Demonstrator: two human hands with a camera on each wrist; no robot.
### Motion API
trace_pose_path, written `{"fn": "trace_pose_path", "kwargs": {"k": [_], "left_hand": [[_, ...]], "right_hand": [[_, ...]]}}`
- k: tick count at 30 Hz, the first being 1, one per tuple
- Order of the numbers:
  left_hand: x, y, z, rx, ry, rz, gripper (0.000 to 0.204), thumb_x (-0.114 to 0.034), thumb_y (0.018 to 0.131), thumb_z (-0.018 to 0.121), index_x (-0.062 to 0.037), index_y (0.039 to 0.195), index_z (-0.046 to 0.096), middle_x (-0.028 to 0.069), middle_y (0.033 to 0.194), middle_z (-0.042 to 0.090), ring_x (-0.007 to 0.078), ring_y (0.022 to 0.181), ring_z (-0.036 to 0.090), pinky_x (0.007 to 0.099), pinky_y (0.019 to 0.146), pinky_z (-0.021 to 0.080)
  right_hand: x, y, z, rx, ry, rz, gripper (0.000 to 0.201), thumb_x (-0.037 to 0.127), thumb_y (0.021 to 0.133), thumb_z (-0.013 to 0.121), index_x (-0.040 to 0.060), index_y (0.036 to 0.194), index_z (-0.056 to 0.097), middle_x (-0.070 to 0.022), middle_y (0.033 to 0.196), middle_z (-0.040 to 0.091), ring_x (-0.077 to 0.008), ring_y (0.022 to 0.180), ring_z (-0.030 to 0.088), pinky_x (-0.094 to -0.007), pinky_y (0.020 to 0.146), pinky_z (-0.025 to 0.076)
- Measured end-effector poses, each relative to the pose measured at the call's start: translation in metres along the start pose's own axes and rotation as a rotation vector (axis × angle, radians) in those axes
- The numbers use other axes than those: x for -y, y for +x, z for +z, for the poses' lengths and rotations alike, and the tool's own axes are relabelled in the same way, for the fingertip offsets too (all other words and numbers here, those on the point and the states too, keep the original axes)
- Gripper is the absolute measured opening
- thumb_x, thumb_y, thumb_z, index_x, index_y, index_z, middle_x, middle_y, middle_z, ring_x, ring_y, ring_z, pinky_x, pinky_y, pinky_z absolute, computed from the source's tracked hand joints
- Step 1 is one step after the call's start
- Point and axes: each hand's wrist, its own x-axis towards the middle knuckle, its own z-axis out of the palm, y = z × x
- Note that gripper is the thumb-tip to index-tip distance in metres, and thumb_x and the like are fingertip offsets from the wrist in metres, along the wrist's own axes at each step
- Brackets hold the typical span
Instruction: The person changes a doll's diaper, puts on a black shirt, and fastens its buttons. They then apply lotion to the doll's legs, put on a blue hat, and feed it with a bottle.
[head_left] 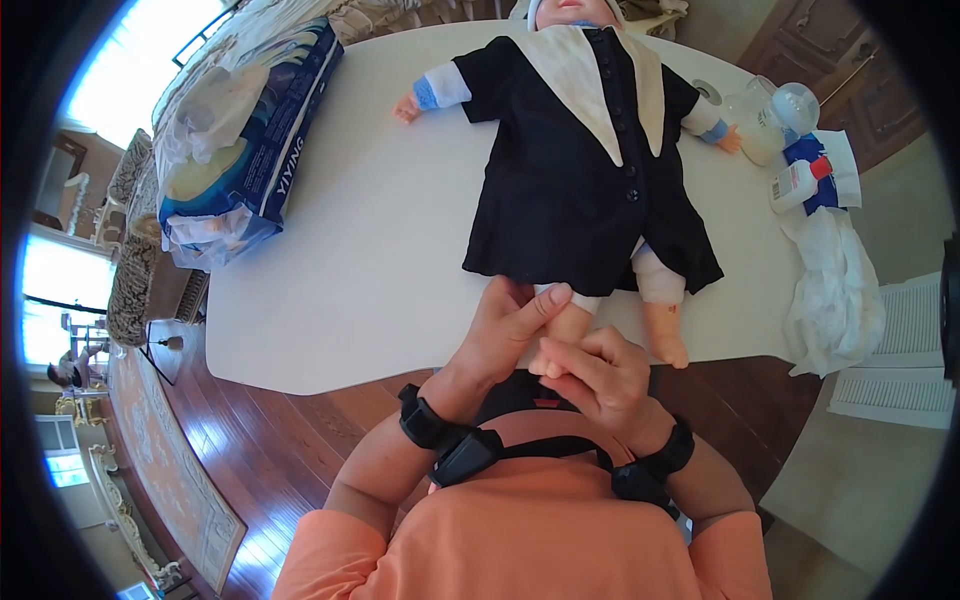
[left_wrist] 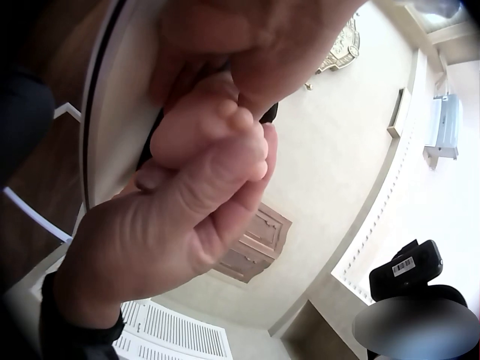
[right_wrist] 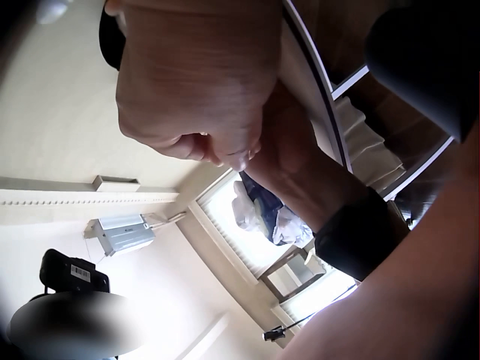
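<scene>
A baby doll in a black coat (head_left: 560, 180) with a broad cream collar (head_left: 575, 85) lies on its back, legs towards me. My left hand (head_left: 505, 325) grips its lower leg (head_left: 570, 322) just below the coat hem, thumb across the top. With my right hand (head_left: 605, 375) I pinch the foot of that same leg. In the left wrist view the right thumb presses over the bare foot (left_wrist: 191, 135) near its toes, and my left hand (left_wrist: 255, 37) is above. The doll's other foot (head_left: 668, 345) lies beside them at the table edge. My right hand (right_wrist: 199, 75) hides the foot in the right wrist view.
On the white table (head_left: 340, 260), an opened blue package (head_left: 285, 130) marked YIYING stands at the left. At the right are a baby bottle (head_left: 795, 108), a white bottle with a red cap (head_left: 795, 187) and a crumpled white cloth (head_left: 840, 290) hanging over the edge.
</scene>
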Motion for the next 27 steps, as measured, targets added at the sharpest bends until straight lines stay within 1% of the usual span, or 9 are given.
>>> {"fn": "trace_pose_path", "kwargs": {"k": [4, 7, 9, 11, 15, 16, 18, 21, 27], "left_hand": [[0.005, 0.001, -0.004, 0.032, -0.013, -0.022, 0.032, -0.024, 0.084, 0.056, 0.0061, 0.093, 0.056, 0.0083, 0.081, 0.06, 0.0109, 0.069, 0.056, 0.0223, 0.06, 0.046], [0.006, 0.0, 0.006, -0.041, -0.111, 0.051, 0.034, -0.023, 0.083, 0.057, 0.0054, 0.102, 0.051, 0.0099, 0.089, 0.059, 0.0118, 0.075, 0.057, 0.023, 0.064, 0.047], [0.007, -0.002, 0.008, -0.113, -0.191, 0.121, 0.036, -0.021, 0.082, 0.059, 0.0052, 0.105, 0.048, 0.0112, 0.093, 0.058, 0.0119, 0.078, 0.057, 0.0235, 0.065, 0.047], [0.011, -0.002, 0.003, -0.106, -0.167, 0.093, 0.042, -0.019, 0.083, 0.058, 0.0022, 0.115, 0.041, 0.0115, 0.102, 0.054, 0.0128, 0.086, 0.055, 0.0245, 0.072, 0.046], [0.001, 0.001, -0.004, 0.014, -0.212, 0.048, 0.036, -0.021, 0.083, 0.058, 0.0051, 0.105, 0.048, 0.0113, 0.093, 0.058, 0.0127, 0.078, 0.057, 0.0241, 0.065, 0.047], [0.0, 0.001, -0.01, 0.047, -0.185, -0.036, 0.034, -0.022, 0.083, 0.059, 0.0063, 0.099, 0.051, 0.011, 0.087, 0.059, 0.0124, 0.073, 0.057, 0.0236, 0.062, 0.047], [-0.001, 0.0, -0.011, 0.075, -0.155, -0.114, 0.033, -0.023, 0.082, 0.059, 0.0075, 0.094, 0.054, 0.0107, 0.082, 0.06, 0.0121, 0.068, 0.058, 0.0231, 0.058, 0.047], [0.0, 0.001, -0.008, 0.007, -0.172, -0.073, 0.035, -0.027, 0.082, 0.059, 0.0086, 0.084, 0.057, 0.0099, 0.073, 0.06, 0.0113, 0.061, 0.057, 0.0221, 0.051, 0.046], [-0.005, 0.003, -0.015, 0.076, -0.116, -0.165, 0.037, -0.029, 0.083, 0.058, 0.0077, 0.078, 0.058, 0.0094, 0.069, 0.059, 0.0103, 0.055, 0.055, 0.0217, 0.046, 0.044]], "right_hand": [[-0.008, -0.01, -0.006, 0.025, -0.025, 0.047, 0.03, 0.003, 0.071, 0.063, 0.0062, 0.101, 0.061, -0.0042, 0.063, 0.052, -0.0162, 0.053, 0.052, -0.0245, 0.046, 0.042], [-0.007, -0.014, 0.003, -0.006, 0.034, 0.114, 0.016, 0.003, 0.075, 0.061, 0.0019, 0.091, 0.059, -0.0042, 0.062, 0.053, -0.0125, 0.051, 0.052, -0.0222, 0.046, 0.042], [-0.002, -0.023, 0.012, -0.167, 0.445, 0.475, 0.013, 0.009, 0.079, 0.061, 0.0013, 0.081, 0.052, -0.0026, 0.063, 0.054, -0.0074, 0.051, 0.051, -0.0206, 0.045, 0.041], [-0.003, -0.021, 0.003, -0.047, 0.553, 0.62, 0.018, 0.012, 0.079, 0.063, 0.0029, 0.078, 0.048, -0.0022, 0.064, 0.053, -0.0062, 0.052, 0.051, -0.0199, 0.045, 0.042], [0.0, -0.004, -0.009, 0.213, 0.776, 1.024, 0.024, 0.023, 0.08, 0.062, 0.0034, 0.084, 0.049, -0.0038, 0.065, 0.055, -0.0066, 0.054, 0.053, -0.0186, 0.047, 0.044], [0.0, 0.002, -0.012, 0.212, 0.776, 1.02, 0.024, 0.023, 0.08, 0.062, 0.0034, 0.084, 0.049, -0.0038, 0.065, 0.055, -0.0066, 0.054, 0.053, -0.0186, 0.047, 0.044], [0.0, 0.01, -0.016, 0.446, 0.892, 1.128, 0.035, 0.032, 0.084, 0.054, 0.0013, 0.1, 0.049, -0.0101, 0.073, 0.058, -0.0134, 0.057, 0.057, -0.0213, 0.052, 0.048], [0.003, 0.011, -0.006, 0.444, 1.256, 1.252, 0.043, 0.038, 0.084, 0.053, 0.002, 0.108, 0.048, -0.0118, 0.082, 0.058, -0.0152, 0.065, 0.059, -0.0238, 0.058, 0.05], [0.004, 0.006, 0.017, 0.189, 1.535, 1.142, 0.041, 0.035, 0.082, 0.056, 0.0041, 0.107, 0.048, -0.0076, 0.091, 0.056, -0.0142, 0.079, 0.054, -0.0247, 0.062, 0.047]]}}
